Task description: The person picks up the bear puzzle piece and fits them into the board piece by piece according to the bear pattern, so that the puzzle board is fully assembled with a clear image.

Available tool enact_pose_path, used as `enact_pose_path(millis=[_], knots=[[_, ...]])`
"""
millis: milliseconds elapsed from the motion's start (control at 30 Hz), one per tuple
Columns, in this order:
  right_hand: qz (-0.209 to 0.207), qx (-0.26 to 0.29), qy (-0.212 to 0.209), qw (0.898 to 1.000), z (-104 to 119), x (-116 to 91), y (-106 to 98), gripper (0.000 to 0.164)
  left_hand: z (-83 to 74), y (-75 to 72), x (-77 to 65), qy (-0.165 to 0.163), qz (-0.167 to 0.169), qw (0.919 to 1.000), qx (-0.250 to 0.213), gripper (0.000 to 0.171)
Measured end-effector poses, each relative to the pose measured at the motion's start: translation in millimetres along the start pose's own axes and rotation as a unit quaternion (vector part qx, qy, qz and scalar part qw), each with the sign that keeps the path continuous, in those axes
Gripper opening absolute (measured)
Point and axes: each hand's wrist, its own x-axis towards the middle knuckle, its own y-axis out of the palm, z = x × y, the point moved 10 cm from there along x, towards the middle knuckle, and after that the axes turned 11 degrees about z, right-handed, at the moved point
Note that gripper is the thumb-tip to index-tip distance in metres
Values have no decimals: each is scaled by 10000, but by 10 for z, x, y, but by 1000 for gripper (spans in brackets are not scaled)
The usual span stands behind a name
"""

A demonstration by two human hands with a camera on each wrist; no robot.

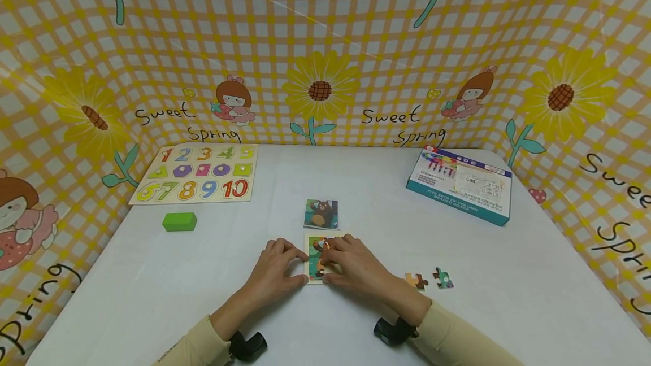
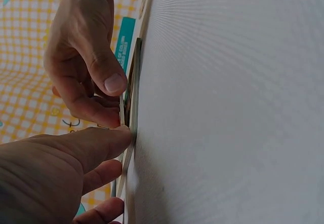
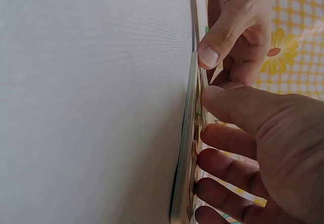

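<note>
A small bear jigsaw board [image 1: 307,246] with a pale rim lies in front of the person, partly covered by the fingers. At its left edge the left hand [image 1: 271,271] holds the rim between thumb and fingertips. The right hand [image 1: 360,265] reaches over the board's right side and pinches a thin puzzle piece [image 2: 122,111] against it. Most of that piece's picture is hidden by the fingers. Just beyond the board lies a square bear picture card [image 1: 321,214]. Two loose jigsaw pieces, one orange-brown [image 1: 417,281] and one teal [image 1: 443,278], lie by the right forearm.
A number and shape puzzle board [image 1: 200,181] lies at the back left, with a green block [image 1: 179,222] in front of it. At the back right is a flat teal-and-white box [image 1: 460,185]. Checked cloth walls [image 1: 325,27] surround the white table [image 1: 203,275].
</note>
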Motion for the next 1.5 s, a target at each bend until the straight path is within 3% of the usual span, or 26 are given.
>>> enact_pose_path(millis=[567,833,1500], knots=[[-3,-58,-28,10000,6,18,8,23,5,6,5,-46,22,10000,-57,27],[-56,-152,-109,9998,21,27,4,24,-56,-18,15,81,-210,9997,-34,22],[-134,-65,-94,9998,3,7,5,24,-52,38,46,-129,-123,9998,-4,13]])
